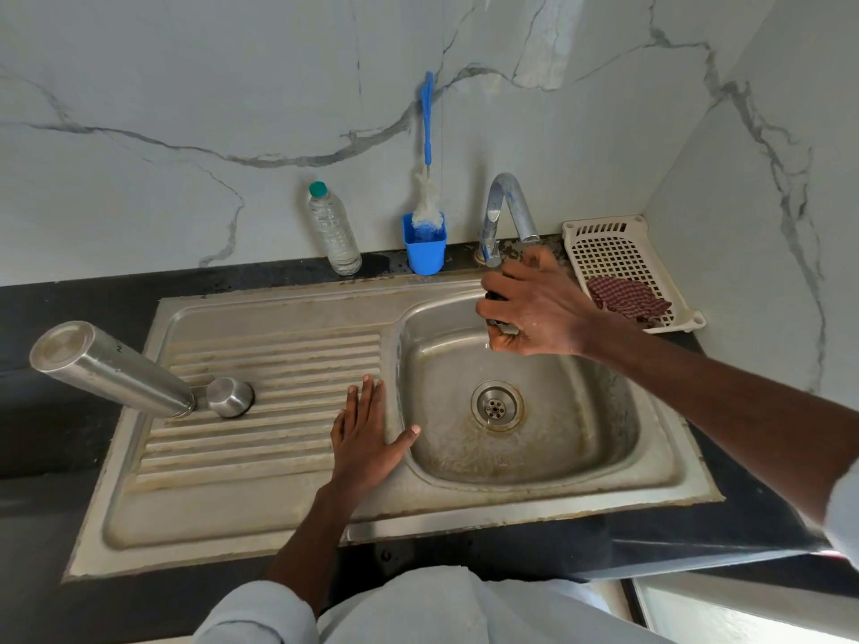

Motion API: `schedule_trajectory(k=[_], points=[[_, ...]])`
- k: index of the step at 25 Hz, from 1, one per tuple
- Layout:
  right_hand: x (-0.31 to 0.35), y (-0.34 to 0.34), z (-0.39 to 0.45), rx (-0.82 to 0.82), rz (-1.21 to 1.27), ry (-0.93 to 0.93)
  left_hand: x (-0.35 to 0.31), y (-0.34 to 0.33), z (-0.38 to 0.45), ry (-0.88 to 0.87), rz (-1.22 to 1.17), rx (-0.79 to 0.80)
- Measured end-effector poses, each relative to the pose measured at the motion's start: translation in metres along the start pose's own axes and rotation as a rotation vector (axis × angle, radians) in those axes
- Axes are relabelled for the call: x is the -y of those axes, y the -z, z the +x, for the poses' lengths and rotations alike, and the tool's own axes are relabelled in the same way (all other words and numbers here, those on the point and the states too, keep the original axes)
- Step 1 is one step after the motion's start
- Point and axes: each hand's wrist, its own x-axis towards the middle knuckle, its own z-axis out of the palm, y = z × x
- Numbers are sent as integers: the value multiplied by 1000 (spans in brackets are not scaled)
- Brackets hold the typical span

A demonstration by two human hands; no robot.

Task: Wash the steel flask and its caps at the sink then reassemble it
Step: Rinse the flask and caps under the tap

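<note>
The steel flask (111, 367) stands upside down, mouth on the ribbed drainboard (260, 439) at about 9 o'clock from the drain (496, 406), its base tilted toward the camera. The steel outer cap (230, 396) rests on the ribs, touching the flask's mouth end at its 3 o'clock side. The left hand (367, 439) lies flat on the drainboard beside the basin's left rim, fingers straight and together, thumb spread toward the basin, holding nothing. The right hand (534, 311) is up at 12 o'clock over the sink basin (599, 439), just below the tap spout (504, 211), fingers curled round a small dark cap (496, 297) (mostly hidden by the fingers). Water ripples round the drain.

Behind the sink stand a water bottle (333, 230), a bottle brush (427, 178) in a blue cup (424, 251), and a white tray (623, 267) holding a checked cloth (627, 299).
</note>
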Motion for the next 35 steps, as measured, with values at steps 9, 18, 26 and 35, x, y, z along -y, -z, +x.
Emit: schedule_trajectory(k=[9, 18, 26, 35], points=[[-4, 1, -7, -10, -59, -9, 1, 0, 1, -5, 0, 4], [-8, -4, -9, 88, -10, -66, -2, -1, -1, 0, -9, -5], [41, -36, -2, 250, 803, -815, -1, 1, 1, 14, -22, 11], [119, -73, -26, 245, 696, -982, 1, 4, 4, 19, -96, 43]])
